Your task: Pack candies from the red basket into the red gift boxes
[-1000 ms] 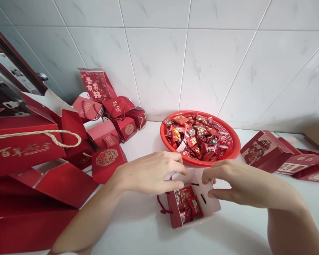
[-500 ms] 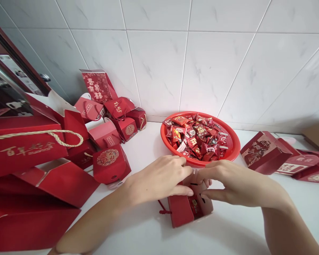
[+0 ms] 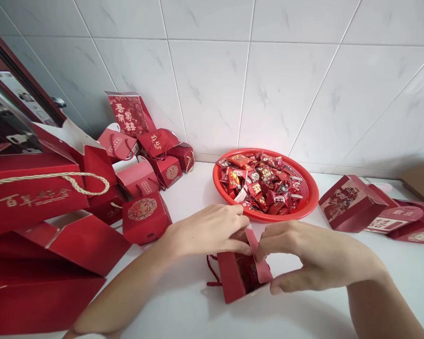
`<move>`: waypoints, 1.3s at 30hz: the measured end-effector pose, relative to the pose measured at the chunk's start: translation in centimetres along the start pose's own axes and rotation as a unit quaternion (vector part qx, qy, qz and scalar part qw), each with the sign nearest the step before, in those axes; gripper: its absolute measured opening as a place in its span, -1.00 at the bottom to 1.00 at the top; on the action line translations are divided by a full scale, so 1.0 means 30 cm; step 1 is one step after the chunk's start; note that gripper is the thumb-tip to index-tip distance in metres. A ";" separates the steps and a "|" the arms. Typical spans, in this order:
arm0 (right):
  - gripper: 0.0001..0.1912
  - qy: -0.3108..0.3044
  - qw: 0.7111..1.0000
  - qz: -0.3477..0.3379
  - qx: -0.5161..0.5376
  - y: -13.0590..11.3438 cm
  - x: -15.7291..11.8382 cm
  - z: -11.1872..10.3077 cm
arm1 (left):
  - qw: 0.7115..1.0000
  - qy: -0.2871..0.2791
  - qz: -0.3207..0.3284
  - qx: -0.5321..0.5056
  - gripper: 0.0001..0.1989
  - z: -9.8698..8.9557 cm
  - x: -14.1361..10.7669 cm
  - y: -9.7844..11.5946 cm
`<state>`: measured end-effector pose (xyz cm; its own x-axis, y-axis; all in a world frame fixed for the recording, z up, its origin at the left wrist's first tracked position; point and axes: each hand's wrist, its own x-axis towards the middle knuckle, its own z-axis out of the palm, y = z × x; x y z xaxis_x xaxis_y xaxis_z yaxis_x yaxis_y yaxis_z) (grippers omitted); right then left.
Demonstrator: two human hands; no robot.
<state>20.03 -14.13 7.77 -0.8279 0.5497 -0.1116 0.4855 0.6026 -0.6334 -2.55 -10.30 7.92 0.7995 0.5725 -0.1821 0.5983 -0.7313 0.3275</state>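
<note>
A small red gift box [image 3: 231, 282] stands on the white counter, its top open. Shiny red wrapped pieces [image 3: 248, 274] show dimly inside. My left hand [image 3: 212, 230] grips the far left side of the box, thumb over its edge and fingertips hidden behind. My right hand [image 3: 304, 254] has curled fingers against the pink inner face of a raised flap [image 3: 261, 263], thumb apart from them at the box's right corner. From the box's left side hangs a red cord handle [image 3: 212, 275]. Just beyond both hands sits a red plastic basket [image 3: 313, 195] full of wrapped candies [image 3: 257, 179].
Several red gift boxes [image 3: 144, 216] are heaped at the left, large open ones [image 3: 45, 301] nearest me. More red boxes [image 3: 353, 202] stand at the right, with a brown carton [image 3: 422, 181] behind. A tiled wall [image 3: 212, 94] rises behind the counter.
The box's right flap has tilted inward over the opening. My right thumb has come out of the box to its right corner, and my left hand has shifted slightly left.
</note>
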 end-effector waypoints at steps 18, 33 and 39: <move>-0.79 -0.042 0.996 0.043 -0.063 0.008 0.028 0.036 | 0.996 -0.059 0.005 -0.069 -0.74 -0.045 -0.051 -0.046; -0.61 0.128 0.978 0.070 0.148 0.082 -0.023 0.184 | 0.996 -0.030 -0.053 0.064 -0.82 0.011 -0.026 0.013; -0.60 0.344 0.922 0.084 0.156 0.090 -0.007 0.318 | 0.998 -0.040 -0.010 0.045 -0.87 0.022 -0.025 0.001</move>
<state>18.82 -18.14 -1.23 -0.3230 0.9214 0.2159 0.3967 0.3390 -0.8531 -3.10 -10.99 7.45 0.7865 0.5594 -0.2617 0.6144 -0.7520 0.2388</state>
